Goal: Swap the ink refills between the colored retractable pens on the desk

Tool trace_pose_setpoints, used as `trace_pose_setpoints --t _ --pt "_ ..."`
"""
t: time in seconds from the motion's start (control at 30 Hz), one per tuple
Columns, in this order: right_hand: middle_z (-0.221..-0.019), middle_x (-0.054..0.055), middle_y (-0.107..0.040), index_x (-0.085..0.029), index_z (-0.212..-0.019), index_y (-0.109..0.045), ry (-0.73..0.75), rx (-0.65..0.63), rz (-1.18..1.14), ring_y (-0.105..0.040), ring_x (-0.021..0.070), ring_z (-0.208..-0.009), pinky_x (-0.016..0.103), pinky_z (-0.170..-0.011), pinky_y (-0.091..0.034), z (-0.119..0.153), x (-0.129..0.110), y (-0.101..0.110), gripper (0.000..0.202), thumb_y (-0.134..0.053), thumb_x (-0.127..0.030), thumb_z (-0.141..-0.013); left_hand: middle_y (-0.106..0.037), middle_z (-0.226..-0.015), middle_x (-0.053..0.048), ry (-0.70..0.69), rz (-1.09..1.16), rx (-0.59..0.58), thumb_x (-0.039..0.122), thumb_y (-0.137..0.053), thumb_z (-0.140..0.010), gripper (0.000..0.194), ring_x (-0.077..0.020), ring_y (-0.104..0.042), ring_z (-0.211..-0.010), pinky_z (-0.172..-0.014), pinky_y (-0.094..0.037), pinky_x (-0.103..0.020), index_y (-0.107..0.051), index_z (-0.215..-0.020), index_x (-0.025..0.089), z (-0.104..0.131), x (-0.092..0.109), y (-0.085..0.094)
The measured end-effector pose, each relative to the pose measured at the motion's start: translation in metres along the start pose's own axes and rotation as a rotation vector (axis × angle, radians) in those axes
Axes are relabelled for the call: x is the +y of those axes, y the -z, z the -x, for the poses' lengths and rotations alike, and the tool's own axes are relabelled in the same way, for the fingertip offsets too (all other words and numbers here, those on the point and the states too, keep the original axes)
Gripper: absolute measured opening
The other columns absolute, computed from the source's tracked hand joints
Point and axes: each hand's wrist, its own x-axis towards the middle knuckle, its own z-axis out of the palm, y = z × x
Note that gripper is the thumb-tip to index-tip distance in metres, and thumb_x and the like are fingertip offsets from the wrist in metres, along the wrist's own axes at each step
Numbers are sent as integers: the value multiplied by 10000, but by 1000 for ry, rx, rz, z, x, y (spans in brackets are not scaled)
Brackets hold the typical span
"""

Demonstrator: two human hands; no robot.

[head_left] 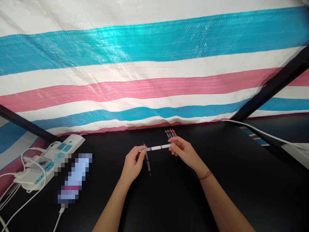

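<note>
Between my two hands a slim white pen (156, 148) with a grey section and dark bands is held nearly level above the black table. My left hand (135, 162) pinches its grey end, where a dark tip sticks out past the fingers. The fingers of my right hand (182, 150) are closed on its white end. A dark pen (148, 162) lies on the table just beside my left hand, its upper part partly hidden by the fingers. Beyond my right hand lie several pens (171, 132) side by side, some with red parts.
At the left, a white power strip (70, 141) carries plugs and white cables. A pixelated phone-like device (76, 178) lies near it on a cable. A striped tarp (154, 90) rises behind the black table (173, 199). Another white cable (263, 129) runs at the right.
</note>
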Motion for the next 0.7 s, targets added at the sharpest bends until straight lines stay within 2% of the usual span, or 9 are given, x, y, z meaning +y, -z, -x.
trace_pose_setpoints --t 0.07,0.1,0.17,0.23,0.33,0.43,0.5,0.6,0.7 --pt "-696 -18 -594 -228 -996 -582 13 -30 -28 -534 126 -565 260 -522 -427 0 1 0 309 -672 -378 -742 -638 -821 -40 5 1 1 325 -448 -885 249 -145 -600 -662 -639 -480 -263 -630 -982 187 0 0 0" --pt "-686 -21 -587 -227 -986 -581 20 -45 -12 -535 125 -568 260 -528 -428 1 1 0 285 -663 -370 -754 -634 -812 -38 6 3 0 328 -445 -885 251 -143 -598 -654 -634 -478 -262 -628 -982 186 0 0 0" --pt "-617 -20 -560 -206 -809 -594 30 -61 62 -522 125 -558 265 -535 -419 1 0 0 172 -610 -377 -797 -627 -799 -33 8 9 -2 334 -442 -885 255 -140 -593 -643 -627 -474 -260 -627 -977 184 0 0 0" --pt "-565 -15 -536 -197 -678 -565 21 -59 116 -509 127 -546 271 -537 -411 1 0 -1 247 -564 -395 -826 -622 -796 -32 9 15 1 336 -443 -884 256 -139 -591 -642 -625 -469 -259 -626 -973 180 0 0 0" --pt "-668 -14 -571 -213 -862 -586 14 -44 45 -524 126 -569 269 -542 -424 2 0 -1 189 -617 -383 -787 -620 -798 -33 16 22 4 334 -445 -882 256 -140 -589 -643 -621 -463 -258 -626 -975 179 0 0 -1" --pt "-785 -6 -581 -236 -1010 -563 31 -67 4 -543 126 -605 264 -547 -435 2 0 0 294 -652 -362 -759 -618 -793 -32 20 25 9 334 -447 -880 255 -138 -583 -638 -611 -457 -254 -626 -975 179 0 0 -1" --pt "-712 -7 -565 -212 -892 -592 28 -83 72 -533 126 -597 263 -548 -427 2 0 0 195 -604 -381 -796 -607 -767 -26 20 23 8 334 -446 -879 257 -135 -576 -623 -602 -453 -251 -627 -968 176 0 0 -1" --pt "-605 -10 -531 -190 -714 -568 9 -76 144 -513 126 -577 264 -554 -417 1 0 -1 254 -536 -412 -834 -588 -724 -14 28 32 3 334 -446 -876 258 -130 -568 -602 -592 -452 -246 -627 -964 171 0 0 -1" --pt "-691 -16 -559 -203 -922 -566 -16 -96 59 -533 126 -605 261 -566 -433 1 -1 -1 248 -615 -397 -776 -603 -756 -22 41 56 10 332 -453 -870 256 -128 -572 -605 -597 -458 -246 -624 -965 167 0 -1 -1"
